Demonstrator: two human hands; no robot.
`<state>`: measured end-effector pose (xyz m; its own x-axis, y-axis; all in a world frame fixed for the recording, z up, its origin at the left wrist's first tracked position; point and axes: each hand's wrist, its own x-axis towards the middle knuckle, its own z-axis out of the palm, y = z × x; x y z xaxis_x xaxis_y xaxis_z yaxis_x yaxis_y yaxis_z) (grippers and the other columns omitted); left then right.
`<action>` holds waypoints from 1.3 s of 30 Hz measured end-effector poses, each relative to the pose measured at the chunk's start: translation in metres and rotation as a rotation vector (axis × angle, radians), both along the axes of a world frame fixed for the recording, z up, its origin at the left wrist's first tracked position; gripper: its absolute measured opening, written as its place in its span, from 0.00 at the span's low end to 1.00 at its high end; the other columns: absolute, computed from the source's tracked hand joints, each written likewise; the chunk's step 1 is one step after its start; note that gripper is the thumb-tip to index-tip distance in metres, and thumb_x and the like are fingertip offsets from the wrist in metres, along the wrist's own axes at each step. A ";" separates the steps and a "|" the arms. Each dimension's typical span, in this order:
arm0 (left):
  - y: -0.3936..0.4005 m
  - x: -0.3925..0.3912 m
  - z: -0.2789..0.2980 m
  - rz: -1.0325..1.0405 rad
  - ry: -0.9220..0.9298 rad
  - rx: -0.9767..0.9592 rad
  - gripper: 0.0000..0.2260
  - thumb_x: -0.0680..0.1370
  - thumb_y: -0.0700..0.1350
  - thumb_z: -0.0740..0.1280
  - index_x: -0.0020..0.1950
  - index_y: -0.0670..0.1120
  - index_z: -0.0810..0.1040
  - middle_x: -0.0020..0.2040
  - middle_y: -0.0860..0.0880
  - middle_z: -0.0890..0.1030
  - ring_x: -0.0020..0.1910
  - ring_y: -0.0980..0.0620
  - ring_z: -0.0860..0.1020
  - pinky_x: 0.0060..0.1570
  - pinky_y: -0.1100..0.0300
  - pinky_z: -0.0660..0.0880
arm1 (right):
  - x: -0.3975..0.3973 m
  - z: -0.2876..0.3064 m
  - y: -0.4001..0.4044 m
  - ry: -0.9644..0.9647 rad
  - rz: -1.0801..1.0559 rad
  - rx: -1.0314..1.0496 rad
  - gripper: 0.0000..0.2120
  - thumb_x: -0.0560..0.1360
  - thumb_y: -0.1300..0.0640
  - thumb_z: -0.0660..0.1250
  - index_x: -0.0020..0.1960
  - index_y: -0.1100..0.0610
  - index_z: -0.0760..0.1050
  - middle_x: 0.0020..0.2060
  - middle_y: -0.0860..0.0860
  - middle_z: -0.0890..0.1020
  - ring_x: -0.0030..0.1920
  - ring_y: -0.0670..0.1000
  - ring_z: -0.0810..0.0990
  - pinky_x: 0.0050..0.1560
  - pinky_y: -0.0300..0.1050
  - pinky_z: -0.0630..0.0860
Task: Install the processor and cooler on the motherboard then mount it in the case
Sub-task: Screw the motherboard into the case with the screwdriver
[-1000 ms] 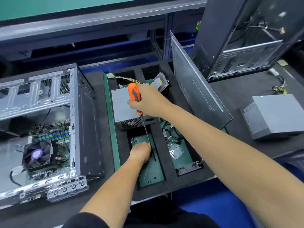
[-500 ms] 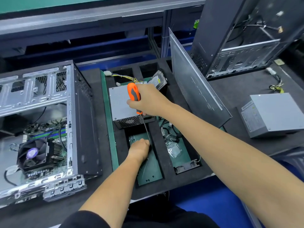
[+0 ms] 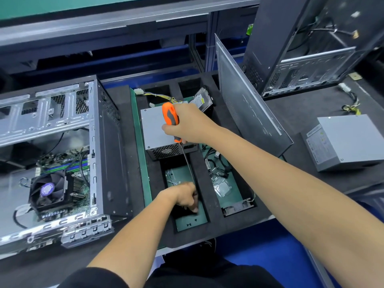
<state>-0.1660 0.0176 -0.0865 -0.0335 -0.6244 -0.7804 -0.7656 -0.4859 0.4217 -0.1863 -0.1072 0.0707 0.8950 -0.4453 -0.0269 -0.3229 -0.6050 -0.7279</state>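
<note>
The right hand (image 3: 190, 125) grips an orange-and-grey-handled screwdriver (image 3: 170, 118). The left hand (image 3: 185, 197), fingers curled, perhaps pinches something small in the black foam tray (image 3: 209, 179). The green motherboard (image 3: 62, 163) with black fan cooler (image 3: 48, 191) lies inside the open grey metal case (image 3: 99, 146); labels are unreadable.

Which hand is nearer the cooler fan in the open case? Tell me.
Left. The left hand reaches into the foam tray compartment just right of the case holding the cooler fan; the right hand, gripping the screwdriver, is farther up and right.
</note>
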 end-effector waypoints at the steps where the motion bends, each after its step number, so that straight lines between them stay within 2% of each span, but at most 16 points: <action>1: 0.001 -0.003 0.000 -0.009 0.003 0.011 0.10 0.67 0.45 0.78 0.45 0.43 0.82 0.40 0.49 0.81 0.38 0.50 0.77 0.41 0.61 0.75 | 0.001 -0.001 0.001 0.001 0.001 -0.002 0.14 0.74 0.57 0.66 0.37 0.56 0.62 0.30 0.53 0.72 0.26 0.48 0.81 0.29 0.46 0.77; 4: 0.006 -0.012 -0.005 -0.028 -0.059 0.024 0.17 0.66 0.50 0.78 0.48 0.43 0.79 0.48 0.46 0.79 0.48 0.46 0.77 0.48 0.59 0.74 | 0.003 -0.003 0.002 0.016 0.020 0.018 0.14 0.73 0.58 0.66 0.35 0.56 0.62 0.28 0.54 0.74 0.24 0.48 0.80 0.26 0.40 0.74; 7: 0.012 -0.022 -0.014 -0.040 -0.106 0.040 0.28 0.66 0.50 0.78 0.62 0.41 0.74 0.59 0.43 0.77 0.56 0.43 0.76 0.56 0.56 0.73 | 0.004 -0.004 0.003 0.028 0.030 0.051 0.15 0.73 0.58 0.66 0.33 0.55 0.63 0.27 0.56 0.77 0.24 0.48 0.80 0.28 0.41 0.75; 11: 0.019 -0.029 -0.026 -0.038 -0.181 -0.023 0.24 0.72 0.43 0.74 0.65 0.40 0.72 0.61 0.41 0.76 0.58 0.42 0.76 0.58 0.56 0.74 | 0.002 -0.004 0.001 0.020 0.021 0.061 0.14 0.72 0.58 0.66 0.33 0.55 0.63 0.29 0.59 0.79 0.24 0.49 0.81 0.29 0.44 0.78; 16: 0.020 -0.030 -0.022 -0.051 -0.192 -0.044 0.16 0.74 0.38 0.63 0.61 0.39 0.73 0.58 0.40 0.77 0.54 0.41 0.77 0.51 0.59 0.75 | -0.001 -0.005 0.000 0.010 0.014 0.067 0.15 0.72 0.59 0.66 0.32 0.55 0.62 0.24 0.52 0.74 0.26 0.51 0.82 0.28 0.45 0.78; 20: 0.020 -0.030 -0.022 -0.083 -0.207 -0.035 0.14 0.73 0.39 0.64 0.58 0.39 0.75 0.56 0.40 0.77 0.53 0.41 0.77 0.50 0.58 0.75 | 0.000 -0.004 0.002 0.009 0.014 0.056 0.15 0.72 0.58 0.66 0.32 0.55 0.63 0.25 0.53 0.75 0.26 0.51 0.82 0.29 0.46 0.79; 23: 0.018 -0.027 -0.019 -0.073 -0.216 -0.055 0.11 0.73 0.40 0.64 0.55 0.40 0.77 0.55 0.40 0.78 0.53 0.42 0.77 0.47 0.59 0.73 | 0.000 -0.002 0.003 0.006 0.022 0.066 0.15 0.71 0.59 0.66 0.31 0.55 0.63 0.25 0.54 0.74 0.25 0.51 0.81 0.27 0.41 0.76; 26: 0.012 -0.022 -0.012 -0.033 -0.195 -0.075 0.05 0.72 0.41 0.65 0.46 0.42 0.77 0.50 0.40 0.80 0.49 0.42 0.79 0.41 0.61 0.72 | -0.001 0.001 0.004 0.006 0.013 0.077 0.14 0.72 0.60 0.67 0.33 0.56 0.63 0.26 0.54 0.74 0.25 0.50 0.81 0.24 0.37 0.74; 28: 0.009 -0.017 -0.004 0.031 -0.175 -0.080 0.04 0.71 0.43 0.66 0.42 0.43 0.76 0.48 0.41 0.81 0.46 0.42 0.80 0.39 0.61 0.73 | -0.002 0.005 0.004 0.001 0.002 0.062 0.13 0.73 0.59 0.67 0.37 0.57 0.63 0.28 0.53 0.73 0.25 0.49 0.81 0.25 0.39 0.74; 30: 0.005 -0.010 0.005 0.152 -0.114 -0.082 0.05 0.72 0.42 0.66 0.45 0.41 0.76 0.51 0.41 0.81 0.43 0.44 0.82 0.41 0.60 0.77 | -0.002 0.013 0.002 -0.028 -0.009 0.049 0.11 0.73 0.60 0.66 0.38 0.58 0.64 0.28 0.55 0.71 0.26 0.48 0.81 0.26 0.40 0.73; 32: 0.002 -0.001 0.019 0.255 -0.047 -0.103 0.02 0.73 0.39 0.65 0.43 0.41 0.75 0.52 0.39 0.80 0.42 0.44 0.82 0.45 0.57 0.79 | -0.001 0.025 0.000 -0.074 -0.016 0.053 0.11 0.73 0.61 0.66 0.37 0.58 0.64 0.28 0.63 0.70 0.25 0.48 0.80 0.25 0.40 0.72; 34: 0.000 0.009 0.032 0.360 0.065 -0.139 0.05 0.74 0.32 0.63 0.40 0.39 0.74 0.44 0.37 0.81 0.41 0.42 0.82 0.48 0.52 0.80 | 0.002 0.040 -0.003 -0.110 -0.038 0.054 0.10 0.73 0.60 0.66 0.37 0.59 0.66 0.34 0.69 0.76 0.23 0.47 0.76 0.25 0.39 0.71; 35: -0.001 0.014 0.040 0.450 0.139 -0.153 0.06 0.74 0.28 0.61 0.41 0.37 0.74 0.40 0.37 0.80 0.37 0.43 0.82 0.46 0.51 0.81 | 0.004 0.049 -0.005 -0.131 -0.052 0.051 0.10 0.73 0.60 0.66 0.37 0.59 0.66 0.35 0.69 0.77 0.23 0.48 0.74 0.25 0.40 0.71; 37: -0.002 0.023 0.060 0.577 0.213 -0.193 0.08 0.76 0.26 0.60 0.41 0.37 0.73 0.35 0.40 0.77 0.28 0.49 0.80 0.33 0.58 0.80 | 0.007 0.066 -0.008 -0.178 -0.083 0.042 0.11 0.73 0.59 0.66 0.37 0.58 0.66 0.32 0.67 0.76 0.24 0.50 0.72 0.26 0.42 0.71; 39: -0.005 0.031 0.079 0.607 0.231 -0.245 0.08 0.78 0.31 0.62 0.40 0.39 0.71 0.33 0.42 0.76 0.24 0.55 0.77 0.27 0.64 0.74 | 0.012 0.084 -0.012 -0.247 -0.108 0.039 0.12 0.72 0.59 0.66 0.35 0.57 0.65 0.29 0.60 0.73 0.24 0.53 0.73 0.27 0.43 0.72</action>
